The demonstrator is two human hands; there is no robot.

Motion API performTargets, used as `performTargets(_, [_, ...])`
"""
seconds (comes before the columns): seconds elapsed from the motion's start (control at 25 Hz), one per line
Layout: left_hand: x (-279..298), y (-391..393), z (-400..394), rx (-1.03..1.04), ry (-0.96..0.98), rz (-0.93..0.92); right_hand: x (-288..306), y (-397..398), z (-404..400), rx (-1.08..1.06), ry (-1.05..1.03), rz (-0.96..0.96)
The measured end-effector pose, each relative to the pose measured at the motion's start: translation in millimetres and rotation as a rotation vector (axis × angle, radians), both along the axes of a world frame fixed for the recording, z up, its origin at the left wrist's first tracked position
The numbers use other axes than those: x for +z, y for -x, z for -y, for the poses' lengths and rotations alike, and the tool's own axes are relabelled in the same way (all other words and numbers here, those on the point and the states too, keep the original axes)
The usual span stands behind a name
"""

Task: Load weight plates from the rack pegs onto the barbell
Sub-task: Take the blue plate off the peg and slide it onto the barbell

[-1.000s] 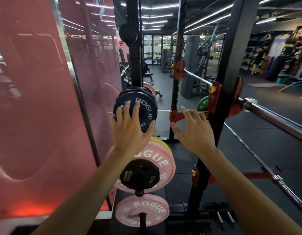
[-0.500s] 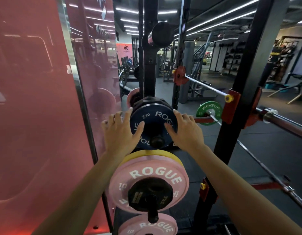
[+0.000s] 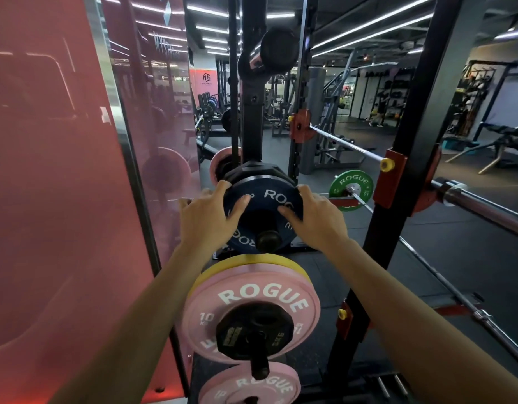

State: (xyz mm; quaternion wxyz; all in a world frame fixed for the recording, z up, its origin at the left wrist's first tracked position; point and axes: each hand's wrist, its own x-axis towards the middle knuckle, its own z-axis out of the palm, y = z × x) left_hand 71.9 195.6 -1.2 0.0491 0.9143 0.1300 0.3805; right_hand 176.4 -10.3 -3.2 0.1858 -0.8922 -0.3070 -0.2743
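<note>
The small dark-blue round rubber weight plate [image 3: 262,209] with white lettering sits outermost on an upper black peg [image 3: 269,239] of the black steel rack upright [image 3: 252,118], with darker plates stacked behind it. The peg's capped end pokes toward the camera through the plate's centre hole, so the plate's axis — the line it must slide along — points back at the person, roughly level and a little downward in view.

Both hands are on this plate. The left hand [image 3: 207,218] grips the left edge: its fingers [image 3: 223,188] curl over the upper-left rim and the thumb presses on the face. The right hand [image 3: 316,217] mirrors it on the right edge, fingers wrapped behind the rim, thumb laid across the lettering. Neither hand is nearer than the other; they sit opposite each other across the peg, which suits a straight pull.

By my reading, the plate is held but not yet off the peg. The next move calls for drawing it straight toward the body along the peg line until the hole clears the cap — tilting it would likely bind it.

The bare steel barbell sleeve [image 3: 482,209] lies to the right, past the black front upright [image 3: 397,182] and its red bar hook [image 3: 393,177], so the plate would then have to travel rightward and turn to face that sleeve end-on.

Below, a large pink round bumper plate [image 3: 252,293] with a yellow one behind hangs on a lower peg, well under the hands.
</note>
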Motion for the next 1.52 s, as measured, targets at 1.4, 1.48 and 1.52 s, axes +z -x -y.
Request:
performTargets(1.4, [-10,99,354,-0.658,0.006,0.124,-10,221,408,-0.426,-0.146,-0.107])
performTargets(1.48, [-13,91,394,-0.691,0.003,0.096,-21,228,447,-0.468,-0.157,-0.104])
performTargets(1.52, [-14,85,416,-0.720,0.006,0.091,-24,229,467,-0.499,-0.158,-0.091])
